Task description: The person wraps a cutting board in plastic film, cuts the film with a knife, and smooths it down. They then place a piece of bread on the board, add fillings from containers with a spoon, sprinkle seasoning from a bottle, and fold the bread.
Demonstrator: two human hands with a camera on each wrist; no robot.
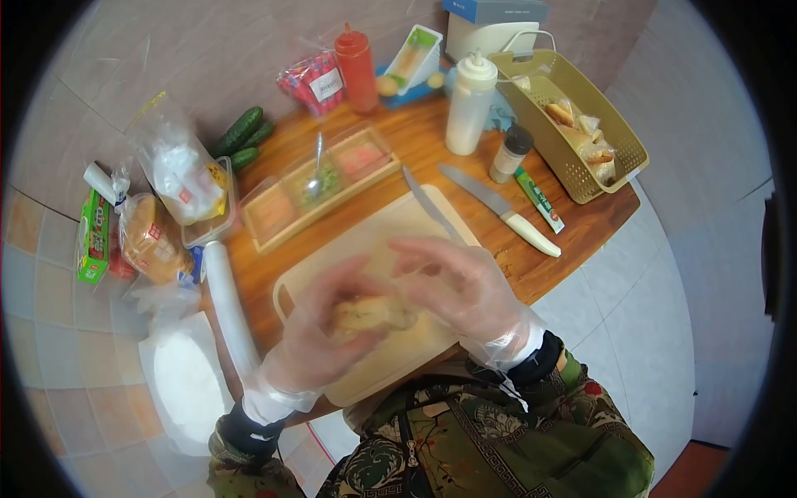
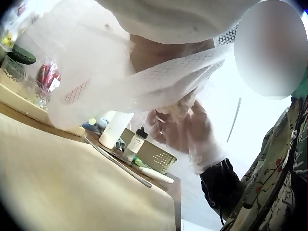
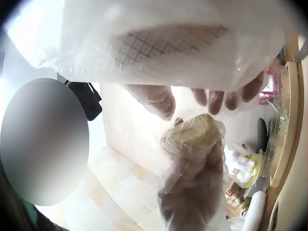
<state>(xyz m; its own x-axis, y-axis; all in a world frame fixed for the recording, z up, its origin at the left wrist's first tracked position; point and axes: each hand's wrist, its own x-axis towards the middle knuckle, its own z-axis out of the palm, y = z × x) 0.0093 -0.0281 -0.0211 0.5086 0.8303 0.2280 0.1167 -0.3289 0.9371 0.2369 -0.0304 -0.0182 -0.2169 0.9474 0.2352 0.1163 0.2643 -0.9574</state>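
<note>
Both hands wear clear plastic gloves above a cream cutting board (image 1: 398,357). My left hand (image 1: 311,340) grips a pale sandwich-like piece of food (image 1: 374,314) wrapped in clear film, thumb on the near side and fingers on the far side. In the right wrist view the wrapped food (image 3: 192,132) sits at the fingertips of the left hand (image 3: 192,187). My right hand (image 1: 465,290) hovers just right of it, fingers loosely bent and apart from the wrap, with a gap showing in the right wrist view. Loose glove plastic covers much of the left wrist view.
Two knives, one metal-bladed (image 1: 432,203) on the board's edge and one white-handled (image 1: 502,207), lie beyond. A divided wooden tray (image 1: 328,195) holds fillings. Squeeze bottles (image 1: 471,104), a shaker (image 1: 510,153) and a basket (image 1: 573,166) stand behind. A film roll (image 1: 228,303) lies left.
</note>
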